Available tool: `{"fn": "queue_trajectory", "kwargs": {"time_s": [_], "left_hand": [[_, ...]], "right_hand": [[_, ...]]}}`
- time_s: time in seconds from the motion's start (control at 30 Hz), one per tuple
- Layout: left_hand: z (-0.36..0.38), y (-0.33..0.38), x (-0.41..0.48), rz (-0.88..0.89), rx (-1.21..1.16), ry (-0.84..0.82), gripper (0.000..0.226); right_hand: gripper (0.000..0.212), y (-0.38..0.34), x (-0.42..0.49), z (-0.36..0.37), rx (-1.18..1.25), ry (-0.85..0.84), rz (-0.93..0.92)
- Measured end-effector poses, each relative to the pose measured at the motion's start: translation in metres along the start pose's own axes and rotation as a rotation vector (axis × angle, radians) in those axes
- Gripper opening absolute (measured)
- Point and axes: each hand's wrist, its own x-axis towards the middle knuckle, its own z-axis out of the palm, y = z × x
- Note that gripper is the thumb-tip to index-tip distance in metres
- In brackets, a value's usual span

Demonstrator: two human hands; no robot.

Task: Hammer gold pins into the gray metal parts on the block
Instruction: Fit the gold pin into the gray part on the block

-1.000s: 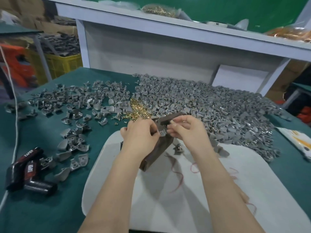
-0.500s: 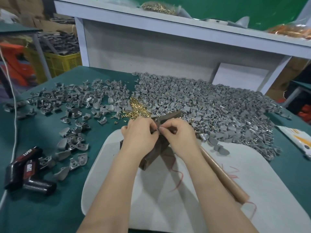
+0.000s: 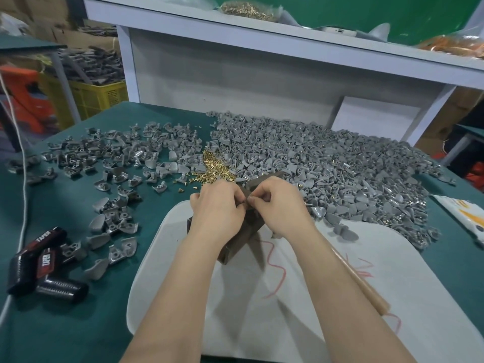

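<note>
Green-covered table (image 3: 78,323) with a white pad (image 3: 392,297) at the near edge. The block (image 3: 241,244) lies on the pad: dark brown, long, square-edged, set diagonally. Its near end points down-left and its far end pokes out past the knuckles toward the piles.

Left hand (image 3: 217,205) and right hand (image 3: 280,205) are both over the block's top with fingers curled, tips meeting in a pinch. Whatever is pinched is hidden, so I cannot tell what they grip.

Gold pins (image 3: 212,170) sit in a small shiny heap just beyond the left hand. Gray metal parts (image 3: 327,163) form a big dull matte pile to the right, rounded petal shapes, with gold specks mixed in. Scattered parts (image 3: 110,153) lie spread thin on the left.

Wooden handle (image 3: 364,286) lies on the pad beside the right forearm. Black tools (image 3: 39,260) labelled TAPER are at far left.
</note>
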Motion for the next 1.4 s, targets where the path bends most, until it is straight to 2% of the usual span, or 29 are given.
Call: {"fn": "queue_trajectory", "kwargs": {"time_s": [0.13, 0.3, 0.43, 0.57, 0.67, 0.87, 1.03, 1.13, 1.4], "left_hand": [[0.0, 0.0, 0.0, 0.001, 0.005, -0.002, 0.007], [0.0, 0.001, -0.001, 0.009, -0.01, -0.001, 0.006], [-0.001, 0.001, -0.001, 0.009, -0.004, -0.001, 0.004], [-0.002, 0.001, -0.001, -0.007, -0.003, -0.006, 0.009], [-0.001, 0.002, -0.001, -0.006, 0.012, 0.002, 0.013], [-0.001, 0.0, 0.0, 0.004, 0.019, -0.001, 0.007], [-0.001, 0.0, -0.001, 0.01, 0.026, -0.007, 0.005], [-0.002, 0.001, -0.001, 0.007, 0.02, -0.008, 0.004], [-0.002, 0.003, -0.003, 0.009, 0.026, 0.01, 0.008]], "right_hand": [[0.014, -0.005, 0.003, -0.006, -0.09, -0.061, -0.009], [0.026, -0.009, 0.004, -0.012, -0.105, -0.132, 0.01], [0.021, -0.014, 0.007, -0.014, -0.145, -0.159, 0.007], [0.01, -0.004, -0.007, -0.006, -0.041, -0.021, -0.066], [0.011, 0.001, -0.013, 0.0, -0.026, 0.048, -0.11], [0.014, -0.003, -0.006, 0.002, -0.118, 0.01, -0.098], [0.005, -0.006, -0.005, 0.001, -0.05, 0.016, -0.032], [0.007, -0.007, -0.005, 0.001, -0.073, 0.02, -0.036], [0.007, -0.004, -0.015, 0.012, 0.043, 0.146, -0.058]]}}
